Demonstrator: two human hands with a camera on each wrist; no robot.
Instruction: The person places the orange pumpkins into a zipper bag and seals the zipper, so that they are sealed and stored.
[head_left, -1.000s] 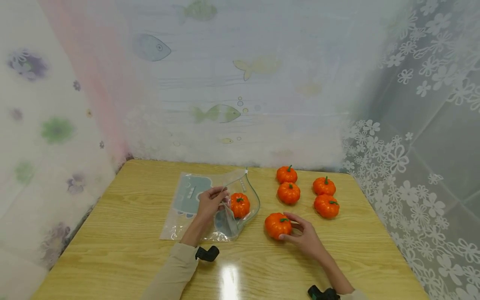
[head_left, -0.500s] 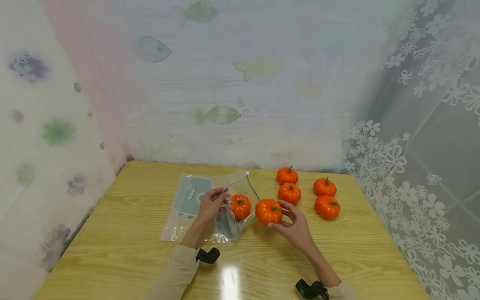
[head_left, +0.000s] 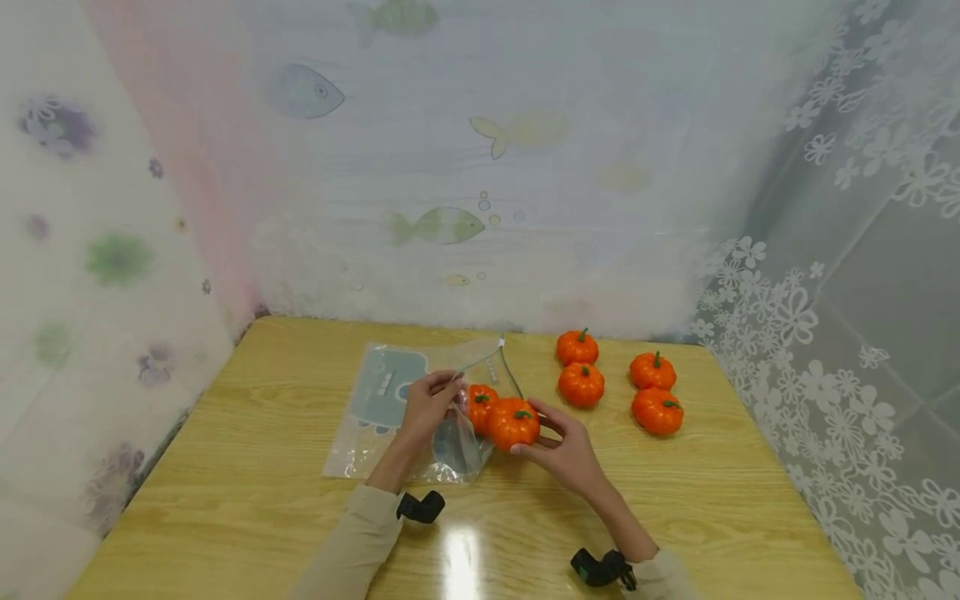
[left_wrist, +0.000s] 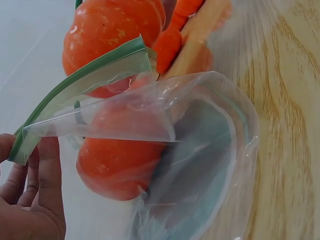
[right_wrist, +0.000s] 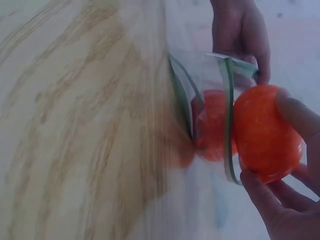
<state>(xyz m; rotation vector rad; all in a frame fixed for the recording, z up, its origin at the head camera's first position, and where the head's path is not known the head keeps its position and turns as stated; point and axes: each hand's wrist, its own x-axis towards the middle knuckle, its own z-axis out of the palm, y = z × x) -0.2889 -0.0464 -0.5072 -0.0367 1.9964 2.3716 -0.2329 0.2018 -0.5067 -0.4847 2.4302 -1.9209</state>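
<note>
A clear zip bag (head_left: 348, 454) with a blue-grey cartoon print lies on the table, its mouth spread towards the right. My left hand (head_left: 426, 408) pinches the green-edged rim (left_wrist: 75, 86) and lifts it. Inside the bag sits one small orange toy pumpkin (left_wrist: 117, 170), partly hidden behind the film. My right hand (head_left: 566, 454) grips a second toy pumpkin (head_left: 512, 423) by its right side, thumb and fingers round it. This pumpkin is at the bag's mouth, overlapping the first in the head view. In the right wrist view the held pumpkin (right_wrist: 267, 134) is against the green rim.
Two toy pumpkins (head_left: 581, 384) stand one behind the other right of the bag. Another pair (head_left: 657, 411) stands farther right. The wooden table (head_left: 247, 500) meets a fish-patterned curtain (head_left: 405, 292) at the back. Black cameras (head_left: 600, 568) sit on both wrists.
My right hand has lifted the pumpkin off the table and carried it left to the bag's mouth. The left hand has stayed on the rim with little movement.
</note>
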